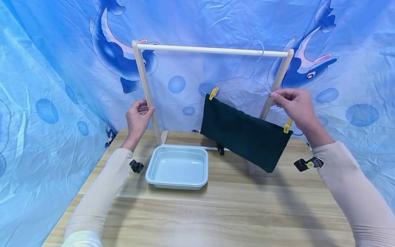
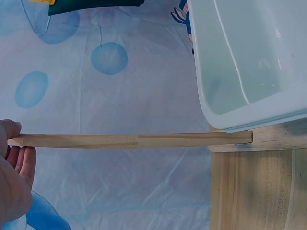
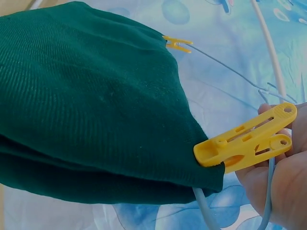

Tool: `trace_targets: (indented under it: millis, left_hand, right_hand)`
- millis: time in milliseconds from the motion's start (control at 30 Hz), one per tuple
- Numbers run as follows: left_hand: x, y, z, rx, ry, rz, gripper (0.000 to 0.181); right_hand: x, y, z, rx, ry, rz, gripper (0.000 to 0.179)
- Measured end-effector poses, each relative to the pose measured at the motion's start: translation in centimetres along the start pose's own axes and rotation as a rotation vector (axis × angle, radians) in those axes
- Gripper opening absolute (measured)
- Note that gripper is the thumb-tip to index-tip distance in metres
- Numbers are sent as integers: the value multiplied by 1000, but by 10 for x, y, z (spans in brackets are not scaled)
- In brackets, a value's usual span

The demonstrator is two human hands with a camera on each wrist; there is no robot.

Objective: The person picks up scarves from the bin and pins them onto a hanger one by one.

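My left hand [image 1: 139, 118] holds the left wooden post [image 1: 144, 77] of a rack, thumb on one side and fingers on the other. With thumb and fingers, my right hand [image 1: 294, 103] pinches a pale wire hanger [image 1: 260, 83] near its right shoulder. The hanger's hook curls over the rack's white rod [image 1: 213, 50] at the right. A folded dark green knit cloth [image 1: 243, 132] hangs slanting from the hanger, lower at the right. One yellow clothespin [image 1: 213, 93] clips its left corner; another yellow clothespin [image 3: 244, 139] clips the corner beside my right hand.
A pale blue plastic basin [image 1: 179, 168] stands on the wooden table [image 1: 197, 212] by the rack's left foot. The right post [image 1: 277, 79] is partly behind the cloth. Dark fringe [image 1: 220, 148] shows below the cloth's edge. A blue dolphin-print curtain [image 1: 191, 24] surrounds the table.
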State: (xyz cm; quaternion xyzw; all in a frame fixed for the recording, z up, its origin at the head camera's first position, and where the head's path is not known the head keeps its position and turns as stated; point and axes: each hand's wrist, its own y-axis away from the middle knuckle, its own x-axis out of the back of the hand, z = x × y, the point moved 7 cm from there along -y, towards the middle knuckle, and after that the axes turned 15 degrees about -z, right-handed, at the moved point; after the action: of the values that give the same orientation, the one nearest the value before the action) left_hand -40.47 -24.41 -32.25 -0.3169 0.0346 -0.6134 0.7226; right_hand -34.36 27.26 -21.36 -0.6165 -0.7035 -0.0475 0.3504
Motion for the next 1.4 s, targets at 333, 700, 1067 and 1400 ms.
trace_targets:
  millis: [333, 700, 1067, 1400]
  left_hand:
    - [0, 3, 1, -1, 7, -2, 35]
    - [-1, 3, 1, -3, 4, -10, 36]
    - [-1, 2, 2, -9, 2, -4, 35]
    - [-1, 2, 2, -6, -2, 2, 33]
  right_hand:
    - [-13, 2, 12, -15, 2, -22, 37]
    - [-14, -1, 19, 27, 16, -52, 34]
    - [-19, -7, 25, 11, 52, -91, 35]
    - [-23, -6, 23, 2, 54, -107, 36]
